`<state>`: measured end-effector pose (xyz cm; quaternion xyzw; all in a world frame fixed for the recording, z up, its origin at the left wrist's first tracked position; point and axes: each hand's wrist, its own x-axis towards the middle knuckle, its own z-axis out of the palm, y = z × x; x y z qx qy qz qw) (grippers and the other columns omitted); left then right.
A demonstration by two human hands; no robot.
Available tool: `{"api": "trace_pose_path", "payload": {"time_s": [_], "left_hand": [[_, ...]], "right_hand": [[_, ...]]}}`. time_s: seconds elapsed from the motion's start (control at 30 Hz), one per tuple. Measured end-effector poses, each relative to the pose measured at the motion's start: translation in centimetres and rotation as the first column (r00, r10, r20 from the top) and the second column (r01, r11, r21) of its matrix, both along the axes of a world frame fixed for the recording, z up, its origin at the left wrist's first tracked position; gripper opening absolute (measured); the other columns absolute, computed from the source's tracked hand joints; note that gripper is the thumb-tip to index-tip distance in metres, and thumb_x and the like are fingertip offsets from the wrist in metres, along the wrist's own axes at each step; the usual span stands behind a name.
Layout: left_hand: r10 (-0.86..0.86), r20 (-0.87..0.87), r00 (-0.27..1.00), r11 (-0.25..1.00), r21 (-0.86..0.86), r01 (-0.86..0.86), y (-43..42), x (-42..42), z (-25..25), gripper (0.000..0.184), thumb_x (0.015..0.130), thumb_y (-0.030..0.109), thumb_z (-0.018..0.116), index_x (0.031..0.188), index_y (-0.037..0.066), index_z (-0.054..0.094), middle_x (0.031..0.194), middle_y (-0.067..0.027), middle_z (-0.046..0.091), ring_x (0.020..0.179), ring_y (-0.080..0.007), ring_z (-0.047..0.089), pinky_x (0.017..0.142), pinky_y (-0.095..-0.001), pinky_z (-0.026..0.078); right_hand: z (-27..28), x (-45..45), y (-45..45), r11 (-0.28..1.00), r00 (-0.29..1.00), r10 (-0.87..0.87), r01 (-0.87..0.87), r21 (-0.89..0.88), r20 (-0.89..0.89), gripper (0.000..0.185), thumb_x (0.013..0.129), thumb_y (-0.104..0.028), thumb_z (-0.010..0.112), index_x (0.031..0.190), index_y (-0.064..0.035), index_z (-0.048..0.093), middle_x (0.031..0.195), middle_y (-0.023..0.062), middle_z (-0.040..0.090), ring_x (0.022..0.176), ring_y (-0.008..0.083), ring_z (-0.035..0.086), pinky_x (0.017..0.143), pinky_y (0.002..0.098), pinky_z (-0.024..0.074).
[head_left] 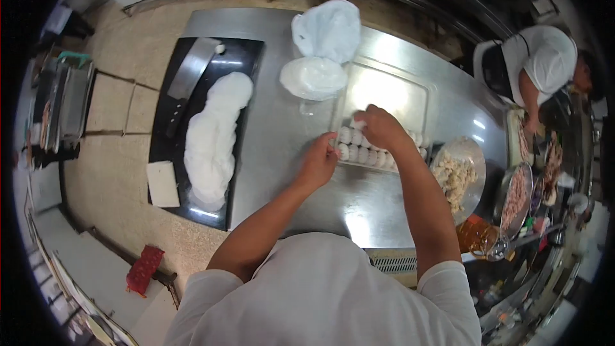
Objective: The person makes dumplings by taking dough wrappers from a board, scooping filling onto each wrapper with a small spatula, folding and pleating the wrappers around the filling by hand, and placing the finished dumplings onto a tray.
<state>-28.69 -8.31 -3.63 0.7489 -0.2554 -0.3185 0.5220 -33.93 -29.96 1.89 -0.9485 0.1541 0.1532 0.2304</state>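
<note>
A shallow metal tray [430, 93] lies on the steel table, with rows of white, rounded dough pieces [363, 155] along its near side. My left hand [319, 163] is at the tray's left edge, its curled fingers and thumb closed on the rim beside the end pieces. Over the left part of the rows, my right hand [382, 129] holds a white dough piece [358, 122] in its fingertips. The dough is partly covered by those fingers. Some pieces farther right are hidden behind my right forearm.
A black board [246, 64] at left bears a long white dough mass [214, 131] and a cleaver [195, 64]. White bundles [327, 29] lie beyond the tray. A bowl of filling [471, 154] and an oil jug [483, 240] stand right. A co-worker [535, 64] bends nearby.
</note>
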Motion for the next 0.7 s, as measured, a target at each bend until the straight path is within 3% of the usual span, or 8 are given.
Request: {"api": "trace_pose_path", "payload": {"time_s": [0.17, 0.23, 0.3, 0.37, 0.43, 0.53, 0.6, 0.7], "left_hand": [[0.011, 0.132, 0.991, 0.996, -0.090, 0.001, 0.3, 0.0, -1.7, 0.044, 0.091, 0.011, 0.064, 0.131, 0.004, 0.049, 0.092, -0.0134, 0.060, 0.085, -0.0279, 0.060, 0.080, -0.0386, 0.049], [-0.068, 0.285, 0.956, 0.998, 0.031, 0.062, 0.8, 0.3, -0.2, 0.042, 0.091, 0.009, 0.061, 0.131, 0.005, 0.050, 0.092, -0.0160, 0.061, 0.086, -0.0317, 0.062, 0.079, -0.0401, 0.050], [-0.037, 0.316, 0.948, 0.995, -0.079, 0.065, 2.2, 1.8, 1.7, 0.038, 0.091, 0.007, 0.060, 0.128, 0.005, 0.054, 0.093, -0.0167, 0.063, 0.088, -0.0328, 0.062, 0.079, -0.0408, 0.050], [-0.021, 0.333, 0.943, 0.981, -0.176, 0.084, 4.5, 4.1, 2.7, 0.033, 0.091, 0.005, 0.059, 0.124, 0.005, 0.057, 0.095, -0.0175, 0.064, 0.090, -0.0339, 0.063, 0.080, -0.0414, 0.050], [0.073, 0.476, 0.876, 0.975, -0.219, 0.037, 7.4, 8.2, 3.4, 0.025, 0.090, 0.003, 0.058, 0.114, 0.004, 0.064, 0.099, -0.0166, 0.066, 0.096, -0.0344, 0.062, 0.084, -0.0405, 0.050], [0.201, 0.481, 0.853, 0.969, -0.227, -0.101, 12.3, 14.6, 4.6, 0.020, 0.089, 0.005, 0.061, 0.108, 0.003, 0.066, 0.100, -0.0144, 0.067, 0.101, -0.0343, 0.061, 0.089, -0.0408, 0.049], [0.085, 0.735, 0.673, 0.985, 0.039, -0.168, 15.5, 18.2, 5.7, 0.025, 0.085, 0.011, 0.068, 0.109, 0.004, 0.067, 0.105, -0.0140, 0.066, 0.104, -0.0336, 0.060, 0.093, -0.0413, 0.047], [-0.190, 0.763, 0.618, 0.965, 0.261, -0.026, 20.0, 21.3, 4.0, 0.040, 0.076, 0.027, 0.079, 0.110, 0.008, 0.068, 0.115, -0.0131, 0.064, 0.114, -0.0328, 0.056, 0.101, -0.0434, 0.043]], "right_hand": [[0.3, 0.5, 0.6, 0.999, 0.994, 0.038, -0.035, 0.026, -0.105, 0.043, 0.078, -0.002, 0.056, 0.120, -0.0099, 0.064, 0.120, 0.0209, 0.057, 0.112, 0.0382, 0.057, 0.094, 0.0440, 0.0481], [0.8, 0.0, 2.0, 0.997, 0.999, 0.038, -0.038, -0.073, 0.001, 0.043, 0.078, -0.001, 0.057, 0.120, -0.0089, 0.064, 0.122, 0.0206, 0.056, 0.113, 0.0381, 0.056, 0.095, 0.0444, 0.0477], [1.3, -0.7, 3.4, 0.987, 0.995, 0.019, -0.003, -0.163, 0.097, 0.043, 0.078, -0.001, 0.059, 0.120, -0.0078, 0.063, 0.125, 0.0203, 0.056, 0.113, 0.0381, 0.056, 0.096, 0.0447, 0.0474], [2.5, -1.4, 5.6, 0.997, 0.892, -0.075, 0.076, 0.017, 0.446, 0.041, 0.079, -0.001, 0.062, 0.119, -0.0062, 0.063, 0.121, 0.0200, 0.058, 0.109, 0.0378, 0.058, 0.094, 0.0437, 0.0479], [2.9, -2.4, 8.4, 0.992, 0.875, -0.099, 0.051, 0.114, 0.474, 0.039, 0.079, -0.002, 0.064, 0.118, -0.0061, 0.063, 0.116, 0.0198, 0.060, 0.105, 0.0373, 0.059, 0.091, 0.0430, 0.0488], [3.8, -3.5, 13.1, 0.959, 0.870, -0.160, 0.024, 0.283, 0.467, 0.029, 0.081, -0.002, 0.065, 0.110, -0.0038, 0.065, 0.100, 0.0182, 0.065, 0.091, 0.0351, 0.064, 0.080, 0.0398, 0.0514], [3.0, -4.2, 16.1, 0.922, 0.901, -0.178, 0.012, 0.387, 0.396, 0.020, 0.083, -0.004, 0.066, 0.103, -0.0025, 0.067, 0.094, 0.0167, 0.066, 0.084, 0.0337, 0.065, 0.075, 0.0378, 0.0521], [2.1, -5.1, 20.0, 0.879, 0.908, -0.261, 0.084, 0.469, 0.327, 0.015, 0.086, -0.006, 0.066, 0.100, -0.0019, 0.068, 0.091, 0.0149, 0.067, 0.080, 0.0286, 0.066, 0.073, 0.0349, 0.0525]]}}
